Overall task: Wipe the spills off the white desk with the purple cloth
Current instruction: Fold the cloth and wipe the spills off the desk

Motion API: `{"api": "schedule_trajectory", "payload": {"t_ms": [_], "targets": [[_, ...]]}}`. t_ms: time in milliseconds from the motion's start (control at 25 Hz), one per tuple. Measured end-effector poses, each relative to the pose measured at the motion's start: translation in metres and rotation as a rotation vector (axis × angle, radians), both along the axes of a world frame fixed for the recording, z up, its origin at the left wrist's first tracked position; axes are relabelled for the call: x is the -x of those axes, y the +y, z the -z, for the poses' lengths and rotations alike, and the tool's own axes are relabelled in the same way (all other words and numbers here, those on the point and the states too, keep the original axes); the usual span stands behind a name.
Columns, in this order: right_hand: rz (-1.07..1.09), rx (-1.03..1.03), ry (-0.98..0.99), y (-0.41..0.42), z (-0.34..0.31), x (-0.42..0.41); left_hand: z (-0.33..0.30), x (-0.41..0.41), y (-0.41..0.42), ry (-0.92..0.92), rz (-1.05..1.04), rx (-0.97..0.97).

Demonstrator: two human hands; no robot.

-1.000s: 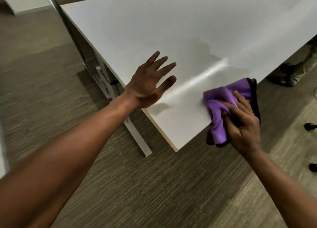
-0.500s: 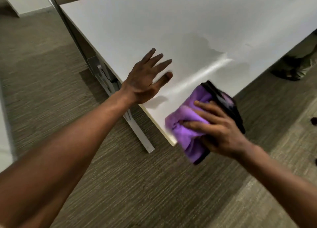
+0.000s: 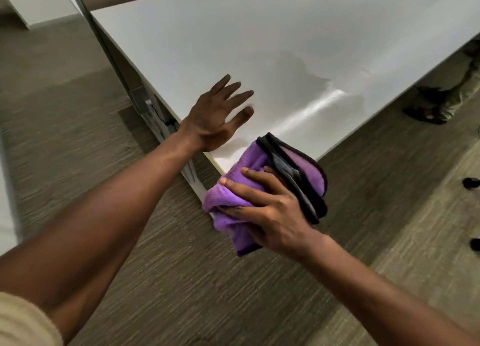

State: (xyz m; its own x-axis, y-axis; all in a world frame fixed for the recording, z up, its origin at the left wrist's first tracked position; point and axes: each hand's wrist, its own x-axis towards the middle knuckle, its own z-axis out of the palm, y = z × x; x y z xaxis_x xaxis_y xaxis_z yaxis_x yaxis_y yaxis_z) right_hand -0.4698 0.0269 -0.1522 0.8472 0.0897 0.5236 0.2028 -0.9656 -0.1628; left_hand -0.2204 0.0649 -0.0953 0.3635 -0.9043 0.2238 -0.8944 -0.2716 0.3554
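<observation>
- Our right hand grips the one purple cloth, fingers curled over the bunched folds; we judge the bunching gives a thick pad to press with.
- The cloth sits at the near corner of the desk, part on the white top and part hanging past the edge over the floor. That placing suits a stroke ending at the corner, so liquid is carried off the top; this is our reading only.
- Our left hand lies flat on the desk near its left edge, fingers straight and spread, holding nothing. It looks like a brace for our weight while we lean in.
- One wet patch shows as a duller grey area farther in on the desk, well apart from the cloth, with a bright streak between them. We cannot tell whether the streak is liquid or glare.
- We judge the task unfinished, since that patch is untouched by the cloth.
- Count: two hands, one cloth, one desk, one clear patch.
- Shoes of another person show beyond the desk's right edge; two more dark shapes lie at the right border, too small to name.
</observation>
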Motion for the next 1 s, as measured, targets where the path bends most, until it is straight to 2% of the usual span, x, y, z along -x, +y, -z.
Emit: {"api": "schedule_trajectory", "payload": {"t_ms": [160,240,360,440,520,640,680,800,840,1000], "targets": [[-0.077,0.179,0.035,-0.018,0.005,0.002,0.003,-0.002,0.003,0.023,-0.049,-0.012],[-0.045,0.204,0.035,-0.039,0.008,0.013,0.004,-0.004,0.003,0.03,-0.043,0.011],[0.127,0.08,-0.02,-0.062,0.003,0.025,0.005,-0.004,0.009,0.09,-0.072,0.165],[0.161,0.013,-0.021,-0.055,-0.003,0.029,0.005,-0.004,0.01,0.166,-0.073,0.252],[0.077,0.035,0.056,-0.033,-0.01,0.022,0.007,-0.004,0.008,0.24,-0.024,0.242],[-0.153,0.156,0.23,-0.025,-0.036,-0.01,0.0,-0.018,0.007,0.457,0.062,0.191],[-0.219,0.196,0.282,-0.03,-0.045,-0.022,-0.002,-0.028,0.008,0.436,0.072,0.147],[-0.301,0.205,0.394,-0.046,-0.063,-0.06,-0.002,-0.062,0.008,-0.055,0.067,-0.073],[-0.275,0.187,0.4,-0.048,-0.065,-0.076,-0.001,-0.07,0.008,-0.118,0.051,-0.109],[-0.069,0.166,0.404,-0.034,-0.073,-0.127,0.006,-0.076,0.004,-0.021,-0.029,-0.052]]}}
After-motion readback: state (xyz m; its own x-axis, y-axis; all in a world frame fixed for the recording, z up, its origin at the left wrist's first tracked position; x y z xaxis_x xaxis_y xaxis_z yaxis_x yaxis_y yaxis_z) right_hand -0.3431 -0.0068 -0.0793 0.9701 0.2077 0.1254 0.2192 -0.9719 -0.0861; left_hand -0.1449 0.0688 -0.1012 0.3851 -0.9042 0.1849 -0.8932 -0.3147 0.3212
